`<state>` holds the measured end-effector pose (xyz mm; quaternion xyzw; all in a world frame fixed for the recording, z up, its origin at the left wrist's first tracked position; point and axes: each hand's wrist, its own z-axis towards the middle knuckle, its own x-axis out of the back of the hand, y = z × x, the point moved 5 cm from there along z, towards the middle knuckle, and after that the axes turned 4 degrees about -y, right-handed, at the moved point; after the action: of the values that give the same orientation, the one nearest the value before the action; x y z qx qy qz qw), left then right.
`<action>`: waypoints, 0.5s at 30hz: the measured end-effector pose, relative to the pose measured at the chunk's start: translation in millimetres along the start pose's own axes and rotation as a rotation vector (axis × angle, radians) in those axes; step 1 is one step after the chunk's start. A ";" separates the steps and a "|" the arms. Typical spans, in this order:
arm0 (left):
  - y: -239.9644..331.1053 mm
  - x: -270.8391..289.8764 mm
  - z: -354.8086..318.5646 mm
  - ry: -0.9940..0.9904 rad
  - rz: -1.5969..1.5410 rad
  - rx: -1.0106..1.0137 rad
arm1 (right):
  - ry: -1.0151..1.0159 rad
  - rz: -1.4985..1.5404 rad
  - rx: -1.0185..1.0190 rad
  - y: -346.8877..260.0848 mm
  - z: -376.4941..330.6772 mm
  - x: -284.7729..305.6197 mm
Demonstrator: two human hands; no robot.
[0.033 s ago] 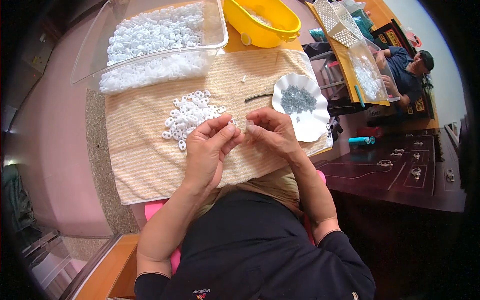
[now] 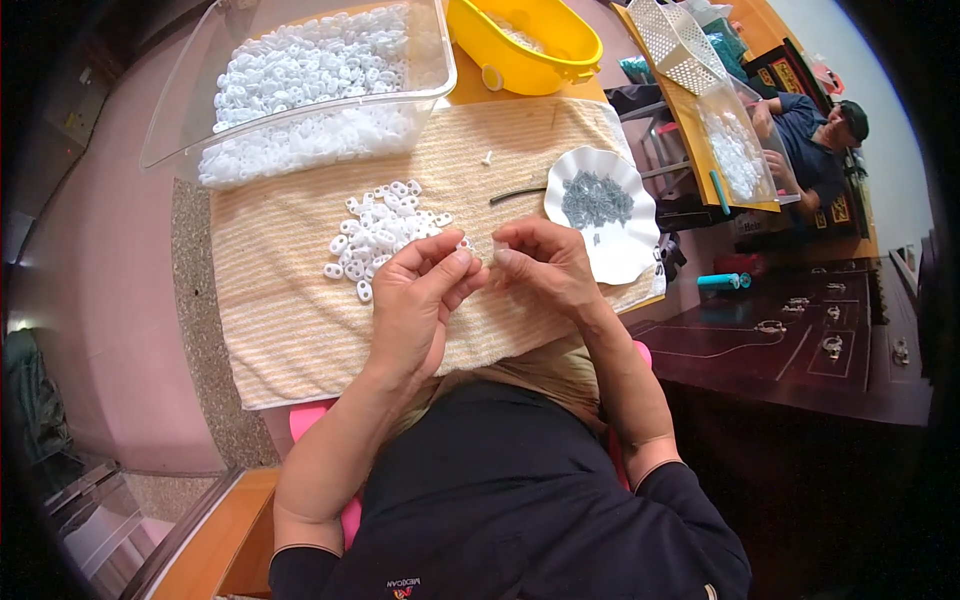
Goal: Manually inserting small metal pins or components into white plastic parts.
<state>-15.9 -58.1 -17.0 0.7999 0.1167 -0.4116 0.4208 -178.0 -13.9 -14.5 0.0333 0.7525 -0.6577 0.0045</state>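
White two-holed piece (image 2: 464, 244), one: left of the one scalloped plate (image 2: 618, 262), fingertip-pinched by the left hand (image 2: 418, 295); probably light, stiff, best held by its edges. Pale bit (image 2: 499, 245), one (kind unclear): fingertip-pinched by the right hand (image 2: 555, 268), nearer the plate. White pile (image 2: 380, 225), one, farther left: pieces overlapping, uncountable.

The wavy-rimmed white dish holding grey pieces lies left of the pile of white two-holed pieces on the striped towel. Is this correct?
Not left: the head view shows the wavy-rimmed white dish to the right of the pile of white two-holed pieces.
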 end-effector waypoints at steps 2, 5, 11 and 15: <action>-1.1 0.2 1.2 0.001 0.000 0.010 | 0.023 -0.016 -0.024 3.7 -0.1 3.9; -1.3 -0.3 0.9 0.001 0.004 0.015 | 0.007 -0.022 0.043 2.3 0.1 4.2; -2.2 -0.7 0.4 0.018 0.023 0.039 | 0.004 0.013 0.007 4.4 1.1 6.0; -2.1 -1.5 0.2 0.015 0.024 0.041 | 0.011 -0.053 0.054 1.6 1.2 5.3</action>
<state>-18.1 -56.7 -17.1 0.8127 0.1018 -0.4031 0.4083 -183.2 -14.7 -16.4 0.0172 0.7353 -0.6773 -0.0181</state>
